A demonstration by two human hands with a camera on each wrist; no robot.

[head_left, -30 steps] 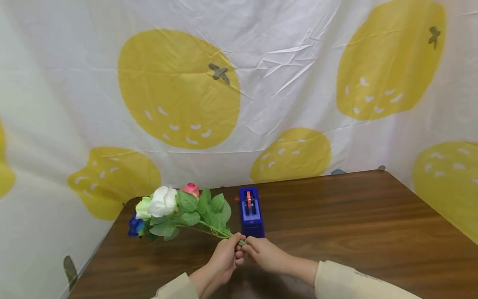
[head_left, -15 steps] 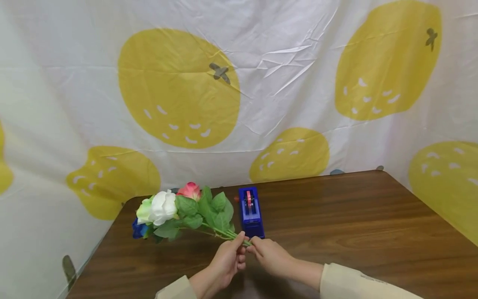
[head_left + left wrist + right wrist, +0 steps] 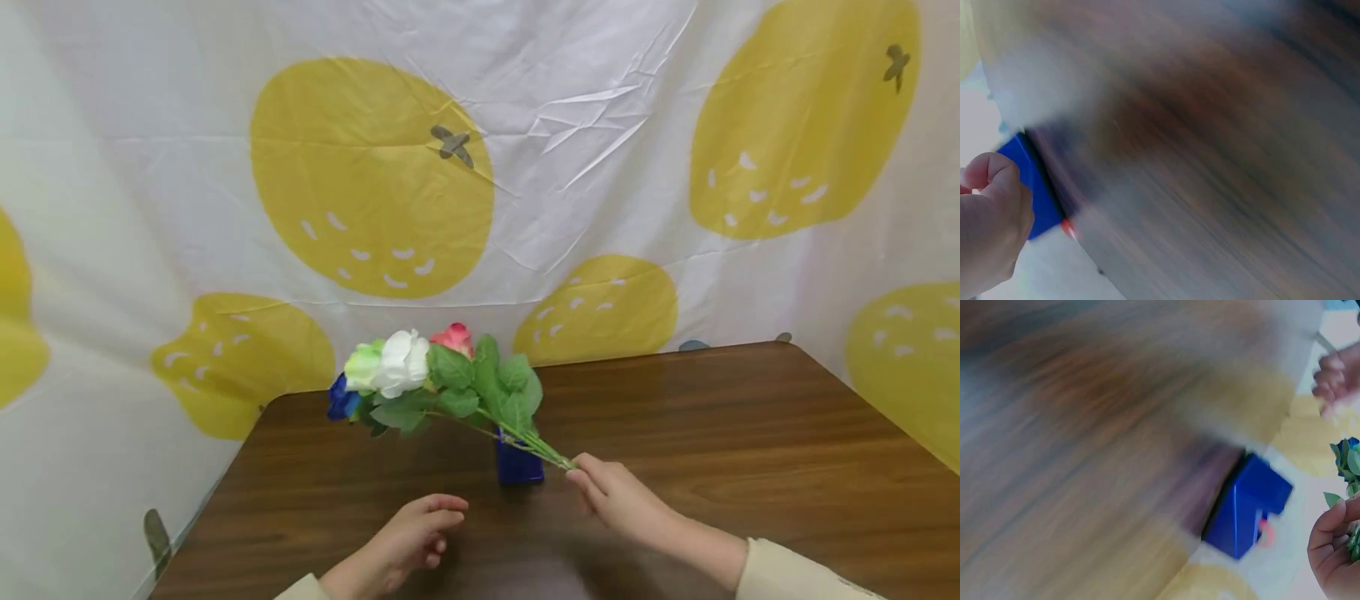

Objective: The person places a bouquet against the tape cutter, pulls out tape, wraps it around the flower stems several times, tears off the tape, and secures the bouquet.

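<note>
My right hand [image 3: 630,506] grips a bunch of roses [image 3: 453,369] by the lower ends of their green stems, right of the table's middle. The blooms, white, pale green, pink and blue, point to the left, held up over the table. My left hand [image 3: 408,535] is apart from the bunch, below it in the head view, with fingers loosely bent around nothing. Behind the stems stands a blue tape dispenser [image 3: 520,463], its upper part hidden by leaves. In the right wrist view, the dispenser [image 3: 1241,506] shows part of a pink roll.
A brown wood-grain table [image 3: 720,442] fills the lower part of the head view. White cloth [image 3: 577,208] printed with large yellow fruits hangs behind it and along both sides.
The left hand has let go of the stems and drawn back left. My right hand has carried the roses up and to the right, so they now cover much of the tape dispenser.
</note>
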